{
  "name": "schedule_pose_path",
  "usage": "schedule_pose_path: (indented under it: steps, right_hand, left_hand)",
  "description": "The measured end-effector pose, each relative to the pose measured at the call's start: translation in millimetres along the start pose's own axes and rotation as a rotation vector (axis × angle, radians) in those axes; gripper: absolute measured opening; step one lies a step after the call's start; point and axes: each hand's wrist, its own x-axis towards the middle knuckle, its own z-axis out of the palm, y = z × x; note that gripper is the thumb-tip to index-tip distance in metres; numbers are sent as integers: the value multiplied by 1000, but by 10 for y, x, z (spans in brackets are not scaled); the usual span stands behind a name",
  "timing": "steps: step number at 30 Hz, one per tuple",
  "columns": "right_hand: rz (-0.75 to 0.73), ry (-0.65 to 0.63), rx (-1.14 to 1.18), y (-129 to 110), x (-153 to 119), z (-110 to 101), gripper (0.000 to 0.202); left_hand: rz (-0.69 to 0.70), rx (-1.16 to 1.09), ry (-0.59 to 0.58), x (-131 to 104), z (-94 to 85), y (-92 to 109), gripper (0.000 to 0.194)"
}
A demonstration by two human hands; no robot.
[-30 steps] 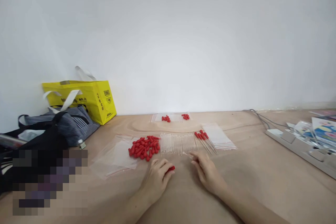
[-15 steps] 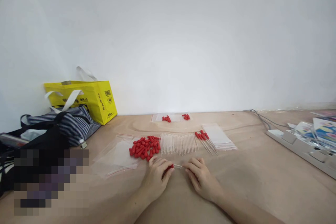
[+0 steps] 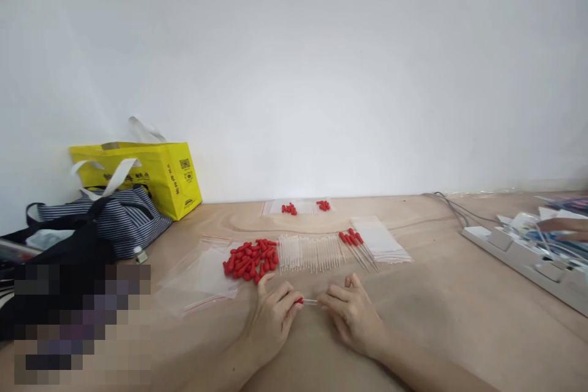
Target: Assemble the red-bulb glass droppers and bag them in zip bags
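Red-capped dropper (image 3: 307, 301) pinched between both hands.

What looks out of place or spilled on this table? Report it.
Nothing stands out. The red caps lie in a loose heap, not scattered, beside a tidy row of clear tubes. The left hand and right hand hold one capped tube between them.

Lighting: bright, even, diffuse; shadows faint. Focus: soft throughout. Distortion: wide-angle bowing at edges. Pixelated patch, lower left corner.
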Motion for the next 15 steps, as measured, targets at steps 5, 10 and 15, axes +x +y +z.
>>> schedule_pose_path:
  steps: [5, 10, 15]
  right_hand:
    - [-61, 14, -63, 41, 11, -44, 25]
    - [-7, 6, -26, -10, 13, -37, 20]
    - [11, 5, 19, -70, 37, -9, 19]
  left_hand:
    - [64, 29, -22, -20, 5, 27, 19]
    - [85, 35, -35, -22, 10, 53, 19]
    - [81, 12, -47, -24, -3, 57, 18]
